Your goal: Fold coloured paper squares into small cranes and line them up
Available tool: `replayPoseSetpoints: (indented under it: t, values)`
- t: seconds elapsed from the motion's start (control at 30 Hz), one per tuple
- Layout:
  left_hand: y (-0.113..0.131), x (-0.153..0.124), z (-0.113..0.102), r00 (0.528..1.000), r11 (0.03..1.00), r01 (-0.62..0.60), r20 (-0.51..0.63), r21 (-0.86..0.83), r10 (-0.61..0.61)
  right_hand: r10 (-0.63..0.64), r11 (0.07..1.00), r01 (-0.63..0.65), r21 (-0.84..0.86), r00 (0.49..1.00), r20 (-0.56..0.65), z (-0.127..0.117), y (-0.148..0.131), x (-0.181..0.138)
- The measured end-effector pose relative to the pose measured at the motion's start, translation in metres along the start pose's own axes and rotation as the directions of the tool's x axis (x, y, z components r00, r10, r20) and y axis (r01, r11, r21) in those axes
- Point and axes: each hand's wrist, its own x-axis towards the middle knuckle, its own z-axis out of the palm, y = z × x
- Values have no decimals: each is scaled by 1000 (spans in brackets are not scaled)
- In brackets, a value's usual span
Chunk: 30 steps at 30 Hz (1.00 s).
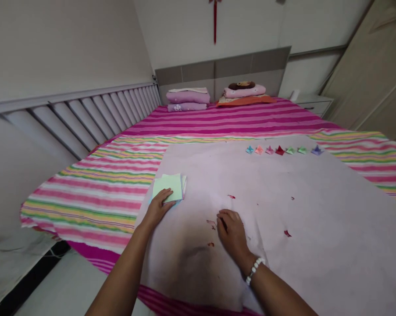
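A small stack of coloured origami paper [166, 183], light green on top with blue and white edges showing, lies at the left of the pale sheet. My left hand [158, 206] grips its near right corner, fingers on top and thumb along the edge. On the sheet, right of the stack, my right hand [232, 232] is closed with its fingers curled toward the thumb; whether anything small is between them is hidden. Small red paper scraps [211, 244] lie around this hand, one of them a dark red scrap [287, 233] farther right.
Several small folded paper pieces in different colours, among them a dark red folded piece [280, 150], stand in a row at the far right. The pale sheet [198, 164] covers a striped bed [119, 175]. Folded bedding [187, 97] sits by the headboard; a slatted rail [86, 114] runs along the left.
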Motion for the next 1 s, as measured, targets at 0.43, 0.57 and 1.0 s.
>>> replayPoseSetpoints:
  t: [0.43,0.57,1.0]
  values:
    - [-9,0,4,993,986,113,-5,-119,-114,22,1000,-21,-8,999,25,0,1,0]
    - [-8,0,4,991,981,131,-8,-140,-134,27,1000,-27,-5,999,22,1,2,0]
    - [8,0,3,977,956,154,-103,-248,-185,34,999,-34,6,999,23,0,0,0]
